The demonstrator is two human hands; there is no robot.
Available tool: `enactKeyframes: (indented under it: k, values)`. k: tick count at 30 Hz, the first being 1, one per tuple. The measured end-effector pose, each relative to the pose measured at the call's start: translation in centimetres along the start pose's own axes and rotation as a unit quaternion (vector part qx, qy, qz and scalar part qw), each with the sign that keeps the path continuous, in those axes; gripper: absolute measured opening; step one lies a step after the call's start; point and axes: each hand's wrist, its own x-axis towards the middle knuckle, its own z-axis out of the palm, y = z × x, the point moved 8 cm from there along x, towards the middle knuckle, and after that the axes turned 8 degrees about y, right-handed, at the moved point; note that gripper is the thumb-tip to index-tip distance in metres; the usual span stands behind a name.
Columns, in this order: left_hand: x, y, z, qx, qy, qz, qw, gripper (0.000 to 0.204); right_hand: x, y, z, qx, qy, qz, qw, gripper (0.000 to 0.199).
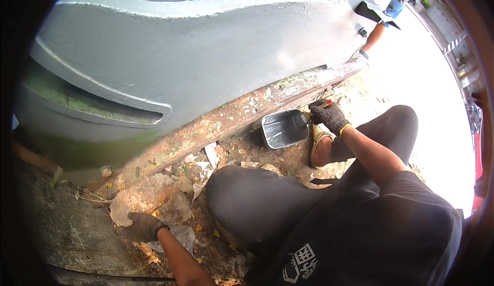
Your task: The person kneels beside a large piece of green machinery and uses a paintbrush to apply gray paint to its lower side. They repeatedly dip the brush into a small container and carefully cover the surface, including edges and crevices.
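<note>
My right hand (331, 116), in a dark knit glove, is closed round a paintbrush (305, 117) with a red tip on its handle. The brush head dips over the right rim of a small square tub (278, 136), its inside smeared with grey paint. Low on the left, my left hand (144, 226), also gloved, rests against a pale flat slab (135, 199) on the ground. Its thumb stands apart and nothing shows in its grasp, though some fingers are hard to make out. A large grey-painted metal body (206, 54) curves across in front of me.
A rough, paint-flecked ledge (226, 113) runs under the metal body. Dry leaves and torn scraps (212, 155) litter the ground. Weathered boards (72, 229) lie at left. Another person's arm (374, 36) reaches in behind the far right end; another forearm (33, 157) shows at the left edge.
</note>
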Motion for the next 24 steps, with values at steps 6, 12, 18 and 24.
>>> enactKeyframes:
  k: [6, 12, 18, 24]
  values:
    - [0.4, -0.3, 0.2, 0.008, -0.002, 0.005, 1.000, 0.080, -1.1, -2.4, -0.5, 0.050, -0.025, -0.048, 0.997, 0.030]
    - [0.8, -0.9, 0.5, 0.035, 0.017, 0.026, 0.999, 0.079, -1.2, -2.5, -1.1, 0.106, 0.000, -0.025, 0.994, 0.028]
    - [0.9, -1.0, 0.7, 0.030, -0.004, 0.016, 0.999, 0.077, -0.8, -2.4, -2.2, 0.080, -0.003, -0.083, 0.993, 0.028]
    - [1.4, -1.3, 0.6, 0.025, -0.005, 0.002, 1.000, 0.075, -1.2, -3.3, -2.6, 0.030, -0.006, -0.138, 0.990, 0.026]
